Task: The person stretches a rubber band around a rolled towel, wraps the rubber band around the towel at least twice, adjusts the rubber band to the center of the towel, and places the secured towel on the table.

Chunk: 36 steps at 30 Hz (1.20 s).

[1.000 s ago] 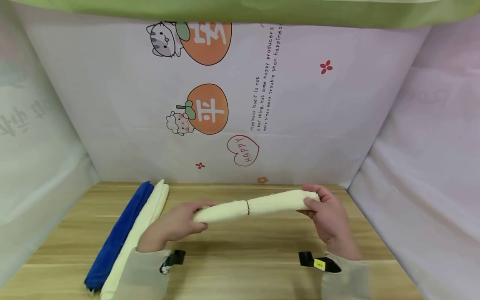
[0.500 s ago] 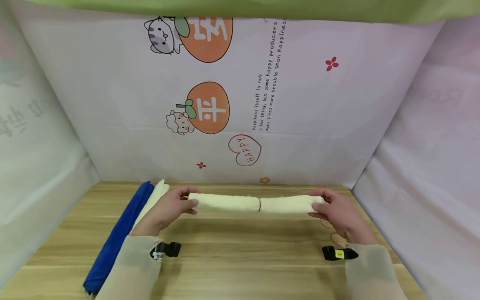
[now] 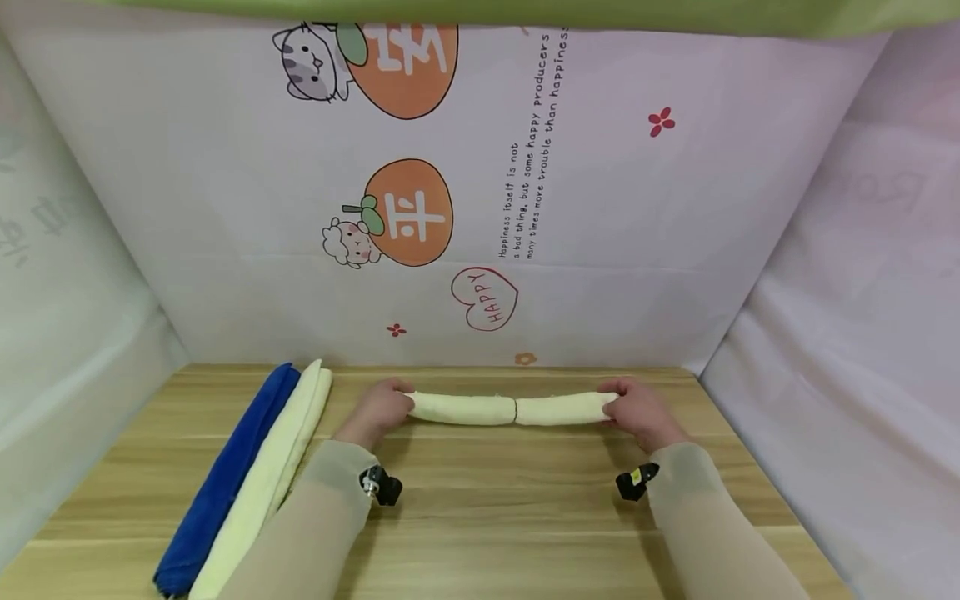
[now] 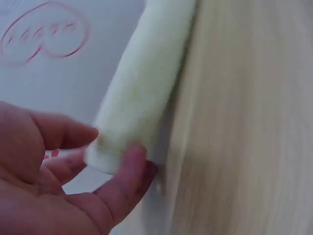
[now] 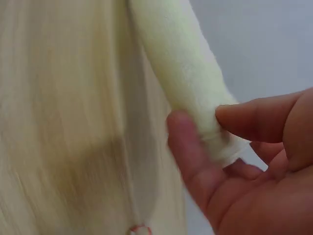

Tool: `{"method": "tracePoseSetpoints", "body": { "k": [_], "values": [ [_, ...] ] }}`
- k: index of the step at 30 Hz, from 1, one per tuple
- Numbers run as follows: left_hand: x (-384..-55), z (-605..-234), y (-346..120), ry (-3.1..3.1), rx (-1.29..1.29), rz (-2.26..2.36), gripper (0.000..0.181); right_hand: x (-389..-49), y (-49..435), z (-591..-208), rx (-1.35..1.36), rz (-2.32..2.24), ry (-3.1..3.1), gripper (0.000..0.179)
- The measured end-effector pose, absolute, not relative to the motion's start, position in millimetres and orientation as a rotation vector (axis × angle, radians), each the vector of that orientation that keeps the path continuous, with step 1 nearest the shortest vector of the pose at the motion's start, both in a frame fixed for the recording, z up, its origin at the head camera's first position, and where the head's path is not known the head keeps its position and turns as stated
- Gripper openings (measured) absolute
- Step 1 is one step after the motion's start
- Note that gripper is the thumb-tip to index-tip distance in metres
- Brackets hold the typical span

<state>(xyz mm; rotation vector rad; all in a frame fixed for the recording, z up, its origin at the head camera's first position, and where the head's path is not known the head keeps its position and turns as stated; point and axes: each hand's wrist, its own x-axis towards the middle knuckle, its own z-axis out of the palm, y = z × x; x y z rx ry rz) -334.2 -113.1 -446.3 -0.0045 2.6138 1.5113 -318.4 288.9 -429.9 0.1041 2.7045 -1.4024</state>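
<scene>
A pale yellow rolled towel (image 3: 465,409), tied round its middle with a thin dark cord (image 3: 515,410), lies crosswise near the back of the table. My left hand (image 3: 384,408) pinches its left end between thumb and fingers. At the other end my right hand (image 3: 641,412) grips the roll the same way. In the left wrist view the thumb and fingers close on the end of the towel (image 4: 142,83). The right wrist view has the towel (image 5: 181,58) held at its tip, with a shadow on the wood beside it.
On the left of the wooden table (image 3: 487,517), a blue rolled towel (image 3: 225,483) and another pale yellow towel (image 3: 262,479) lie side by side. White printed cloth walls (image 3: 600,208) enclose the back and both sides. Green cloth (image 3: 480,12) hangs along the top.
The tied towel has gone from slanted and raised to level, lower and farther back. Both hands have moved forward with it, and the left hand has shifted its grip at the left end.
</scene>
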Motion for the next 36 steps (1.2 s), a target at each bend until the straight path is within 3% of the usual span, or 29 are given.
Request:
{"method": "tracePoseSetpoints", "body": {
  "k": [6, 10, 15, 24, 36],
  "values": [
    [-309, -426, -81, 3.040, 0.316, 0.659, 0.047, -309, 259, -416, -0.041, -0.767, 3.049, 0.053],
    [-289, -424, -60, 2.989, 0.478, 0.435, 0.049, -297, 230, -414, -0.131, -0.630, 3.014, 0.054],
    [-279, -427, -50, 2.866, 0.490, 0.313, 0.055, -290, 215, -423, -0.284, -0.521, 2.917, 0.051],
    [-297, -436, -40, 2.873, 0.445, 0.243, 0.055, -306, 224, -439, -0.410, -0.499, 2.840, 0.056],
    [-329, -433, -30, 2.834, 0.373, 0.263, 0.065, -348, 234, -439, -0.341, -0.337, 2.835, 0.069]
  ]
}}
